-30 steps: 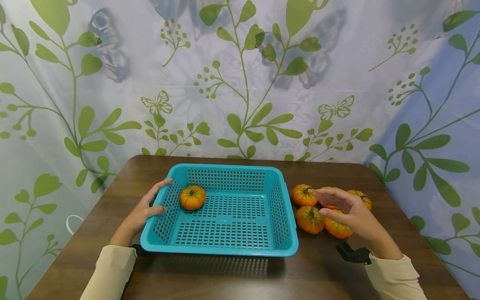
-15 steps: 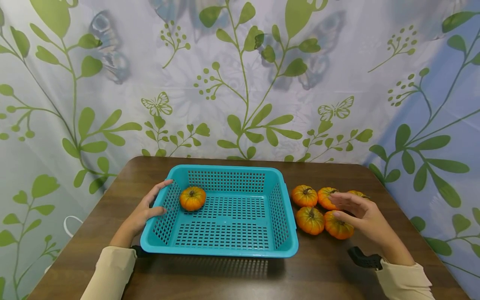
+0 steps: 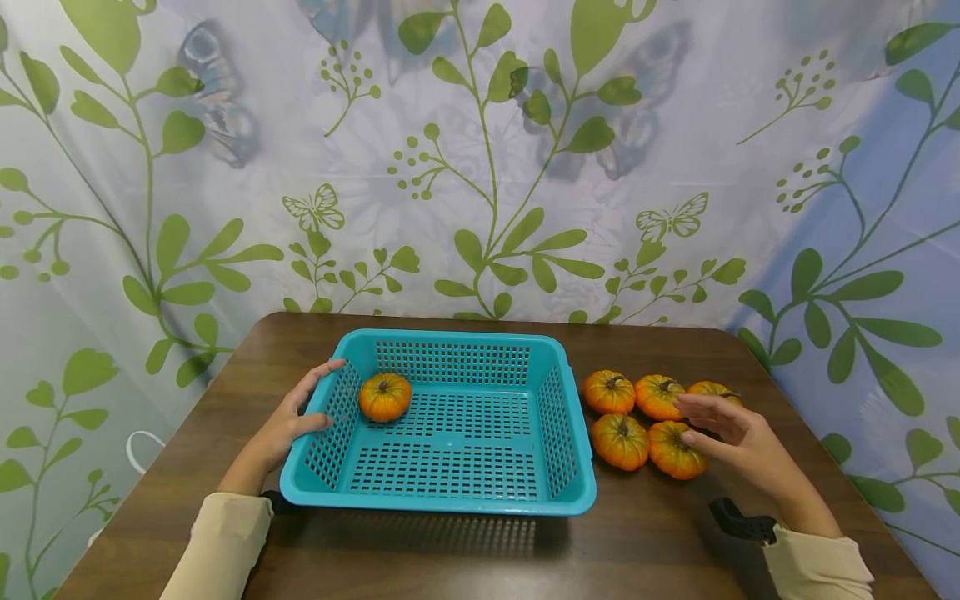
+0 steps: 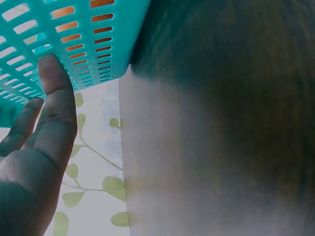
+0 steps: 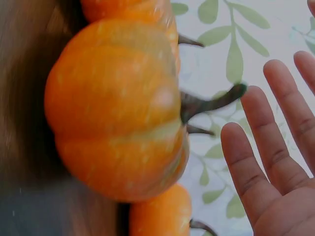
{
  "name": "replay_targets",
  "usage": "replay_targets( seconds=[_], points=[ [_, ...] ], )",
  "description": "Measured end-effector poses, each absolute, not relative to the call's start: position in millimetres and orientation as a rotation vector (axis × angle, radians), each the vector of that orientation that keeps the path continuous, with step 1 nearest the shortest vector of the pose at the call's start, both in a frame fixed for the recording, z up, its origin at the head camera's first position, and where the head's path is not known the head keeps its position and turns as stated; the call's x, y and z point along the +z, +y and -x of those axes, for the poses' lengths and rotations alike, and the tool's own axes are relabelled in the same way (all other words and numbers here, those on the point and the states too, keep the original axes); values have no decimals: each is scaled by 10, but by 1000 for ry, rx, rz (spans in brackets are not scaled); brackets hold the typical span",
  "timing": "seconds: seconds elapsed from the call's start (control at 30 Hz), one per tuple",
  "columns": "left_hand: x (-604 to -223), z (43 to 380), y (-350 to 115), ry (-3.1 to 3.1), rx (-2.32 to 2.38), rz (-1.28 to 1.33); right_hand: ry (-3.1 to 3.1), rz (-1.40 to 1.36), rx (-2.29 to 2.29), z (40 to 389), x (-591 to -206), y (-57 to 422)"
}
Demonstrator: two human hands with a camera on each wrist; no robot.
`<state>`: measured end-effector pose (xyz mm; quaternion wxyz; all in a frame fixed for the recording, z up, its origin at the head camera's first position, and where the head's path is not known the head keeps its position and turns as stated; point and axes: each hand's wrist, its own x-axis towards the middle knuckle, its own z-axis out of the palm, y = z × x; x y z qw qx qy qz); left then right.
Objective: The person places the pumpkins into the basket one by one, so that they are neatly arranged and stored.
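A turquoise plastic basket (image 3: 450,502) with slotted walls stands on the table, one small orange pumpkin (image 3: 386,397) inside it near its left wall. My left hand (image 3: 281,429) holds the basket's left side, thumb over the rim; the left wrist view shows fingers (image 4: 55,105) against the outside of the slotted wall. Right of the basket, several more small pumpkins (image 3: 619,441) sit in a cluster. Over the cluster's right part, my right hand (image 3: 738,437) hovers with fingers spread and nothing in it. In the right wrist view, a pumpkin (image 5: 118,110) with a dark curved stem lies beside the extended fingers.
The brown wooden table (image 3: 420,567) ends at the back against a curtain (image 3: 450,167) printed with leaves and butterflies. Off the table's left edge, a white cable (image 3: 135,454) loops. A dark wrist strap (image 3: 742,522) shows at the right sleeve.
My right hand has drawn back to the right and slightly toward me, uncovering more of the pumpkins behind it. The left hand and the basket stay where they were.
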<state>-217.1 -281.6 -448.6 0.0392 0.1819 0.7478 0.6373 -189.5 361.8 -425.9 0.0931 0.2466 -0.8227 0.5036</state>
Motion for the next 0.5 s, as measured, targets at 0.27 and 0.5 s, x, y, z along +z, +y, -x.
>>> replay_targets(
  seconds=[0.27, 0.5],
  points=[
    [-4492, 2178, -2815, 2308, 1951, -572, -2482, -736, 1518, 1907, -4341, 3778],
    [-4492, 2184, -2813, 2301, 1956, -567, -2565, -767, 1542, 1937, -4434, 3904]
  ],
)
